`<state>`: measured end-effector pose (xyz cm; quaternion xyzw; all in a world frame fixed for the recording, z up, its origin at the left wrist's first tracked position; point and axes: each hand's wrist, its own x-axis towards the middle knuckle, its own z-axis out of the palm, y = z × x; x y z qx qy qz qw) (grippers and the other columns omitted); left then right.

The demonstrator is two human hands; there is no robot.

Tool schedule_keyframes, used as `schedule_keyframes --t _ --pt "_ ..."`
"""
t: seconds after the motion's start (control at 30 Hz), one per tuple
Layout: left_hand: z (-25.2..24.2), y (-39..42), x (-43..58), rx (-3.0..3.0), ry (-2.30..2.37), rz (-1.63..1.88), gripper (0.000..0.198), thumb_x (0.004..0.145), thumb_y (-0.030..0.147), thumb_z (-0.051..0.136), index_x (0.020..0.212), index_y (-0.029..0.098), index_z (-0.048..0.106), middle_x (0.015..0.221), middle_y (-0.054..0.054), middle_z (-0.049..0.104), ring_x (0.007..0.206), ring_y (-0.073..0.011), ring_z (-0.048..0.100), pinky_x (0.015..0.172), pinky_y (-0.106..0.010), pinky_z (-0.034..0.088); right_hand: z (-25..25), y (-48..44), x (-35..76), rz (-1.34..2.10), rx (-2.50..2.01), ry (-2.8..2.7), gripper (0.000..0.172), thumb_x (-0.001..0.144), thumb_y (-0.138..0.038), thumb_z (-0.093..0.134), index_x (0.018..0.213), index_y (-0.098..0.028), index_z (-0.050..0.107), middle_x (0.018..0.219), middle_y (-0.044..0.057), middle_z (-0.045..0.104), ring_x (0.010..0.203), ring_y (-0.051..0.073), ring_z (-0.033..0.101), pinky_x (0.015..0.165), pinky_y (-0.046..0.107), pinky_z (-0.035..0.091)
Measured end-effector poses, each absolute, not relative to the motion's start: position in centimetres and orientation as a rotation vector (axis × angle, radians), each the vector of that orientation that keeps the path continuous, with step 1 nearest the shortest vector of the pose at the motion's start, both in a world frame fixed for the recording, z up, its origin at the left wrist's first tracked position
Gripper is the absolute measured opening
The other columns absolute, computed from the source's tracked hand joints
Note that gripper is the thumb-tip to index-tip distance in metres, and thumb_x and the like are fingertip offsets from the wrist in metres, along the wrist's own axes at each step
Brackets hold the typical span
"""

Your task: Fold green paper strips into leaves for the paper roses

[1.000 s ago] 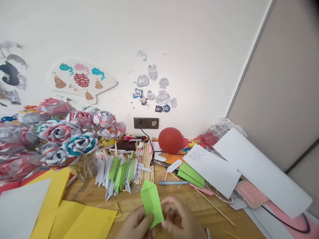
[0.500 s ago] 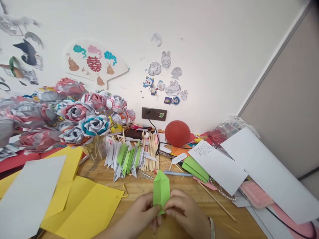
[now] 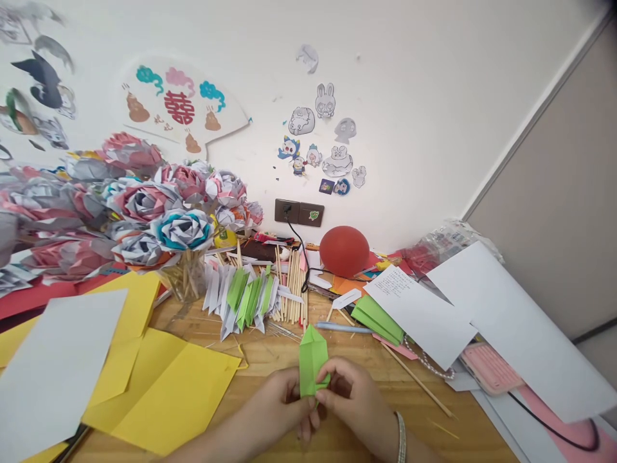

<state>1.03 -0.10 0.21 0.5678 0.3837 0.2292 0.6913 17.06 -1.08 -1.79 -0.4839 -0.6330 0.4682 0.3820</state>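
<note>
A piece of folded green paper [image 3: 312, 354], pointed at its top and creased down the middle, stands upright between my two hands. My left hand [image 3: 284, 402] pinches its lower left part, thumb in front and fingers behind. On the lower right edge, the thumb and index finger of my right hand [image 3: 354, 395] are closed, bending the paper's bottom corner. Beyond them on the wooden table lies a row of folded white and green paper pieces [image 3: 248, 299].
Yellow sheets [image 3: 178, 392] and a white sheet [image 3: 58, 360] lie left, below paper flowers [image 3: 183, 229]. Wooden sticks [image 3: 292, 289] and a red balloon [image 3: 344, 251] are at the back. Green sheets [image 3: 378, 320], white papers [image 3: 419, 315] and a pink keyboard [image 3: 491, 368] lie right.
My right thumb and index finger have moved up slightly along the paper's right edge, and its lower right corner is now bent inward. The view has shifted slightly.
</note>
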Motion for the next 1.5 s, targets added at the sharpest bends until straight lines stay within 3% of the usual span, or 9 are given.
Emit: schedule_keyframes --t 0.23,0.47,0.6,0.73,0.9,1.03,1.2,1.37,1.5 --pt "0.0 0.0 1.2 1.256 0.844 0.547 0.02 0.062 0.032 0.061 0.071 0.016 0.055 0.057 0.005 0.057 0.05 -0.0107 0.053 0.049 -0.023 0.045 -1.7 -1.2 16.9 1.235 -1.23 -1.597 0.013 0.067 -0.021 0.063 0.078 -0.018 0.055 0.064 -0.002 0.055 0.058 0.014 0.054 0.055 0.024 0.043" --pt "0.3 -0.4 1.3 1.28 0.886 0.544 0.015 0.061 0.026 0.055 0.072 0.015 0.055 0.056 0.004 0.057 0.049 -0.0112 0.053 0.047 -0.023 0.045 -1.5 -1.3 16.5 1.137 -1.336 -1.552 0.016 0.056 -0.008 0.061 0.067 -0.019 0.053 0.064 -0.004 0.052 0.061 0.013 0.05 0.055 0.023 0.039" --pt "0.4 -0.5 1.2 1.297 0.899 0.533 0.015 0.06 0.027 0.054 0.07 0.016 0.055 0.055 0.004 0.057 0.048 -0.0119 0.053 0.046 -0.023 0.045 -1.5 -1.1 16.6 1.211 -1.336 -1.519 0.013 0.059 -0.014 0.063 0.066 -0.019 0.053 0.058 -0.005 0.049 0.055 0.012 0.048 0.051 0.022 0.036" --pt "0.5 -0.4 1.2 1.298 0.93 0.539 0.019 0.056 0.024 0.049 0.073 0.016 0.054 0.053 0.005 0.055 0.045 -0.0115 0.051 0.044 -0.023 0.044 -1.2 -1.0 17.4 1.175 -1.219 -1.563 0.014 0.072 -0.029 0.061 0.079 -0.019 0.056 0.061 -0.002 0.056 0.058 0.015 0.057 0.056 0.026 0.045" --pt "0.4 -0.4 0.8 1.484 1.032 0.544 0.014 0.055 0.016 0.045 0.068 0.018 0.05 0.053 0.007 0.049 0.05 -0.0115 0.05 0.046 -0.02 0.037 0.1 -1.1 19.2 0.709 -1.163 -1.548 0.02 0.086 -0.038 0.051 0.097 -0.021 0.052 0.088 0.006 0.064 0.08 0.019 0.062 0.071 0.031 0.051" --pt "1.3 -0.9 0.0 1.962 1.197 0.529 0.012 0.07 0.015 0.044 0.062 0.018 0.052 0.059 0.005 0.054 0.059 -0.0123 0.053 0.051 -0.02 0.032 1.2 -1.3 19.8 0.346 -1.02 -1.836 0.039 0.085 -0.041 0.055 0.118 -0.024 0.046 0.114 0.008 0.058 0.1 0.023 0.056 0.086 0.036 0.047" --pt "0.9 -0.8 -0.9 2.484 1.391 0.442 0.018 0.082 0.018 0.042 0.066 0.02 0.052 0.064 0.0 0.062 0.059 -0.015 0.057 0.052 -0.022 0.033 1.0 -1.3 19.4 -0.022 -1.018 -2.047 0.026 0.088 -0.028 0.05 0.114 -0.023 0.051 0.091 0.004 0.062 0.087 0.021 0.058 0.08 0.034 0.044" --pt "-1.4 0.4 -1.2 2.977 1.284 0.783 0.02 0.078 0.007 0.043 0.066 0.02 0.051 0.062 -0.001 0.06 0.055 -0.018 0.055 0.051 -0.025 0.035 1.0 -1.3 19.2 -0.524 -0.927 -2.125 0.024 0.085 -0.023 0.052 0.108 -0.024 0.059 0.093 0.006 0.061 0.085 0.022 0.056 0.08 0.036 0.038" --pt "-1.3 0.5 -1.2 2.835 1.184 1.014 0.022 0.076 0.003 0.039 0.067 0.02 0.048 0.064 0.0 0.057 0.058 -0.016 0.053 0.053 -0.023 0.037 1.0 -1.1 18.6 -0.489 -0.826 -2.148 0.015 0.085 -0.015 0.049 0.079 -0.021 0.06 0.071 0.002 0.062 0.065 0.017 0.052 0.066 0.031 0.036"
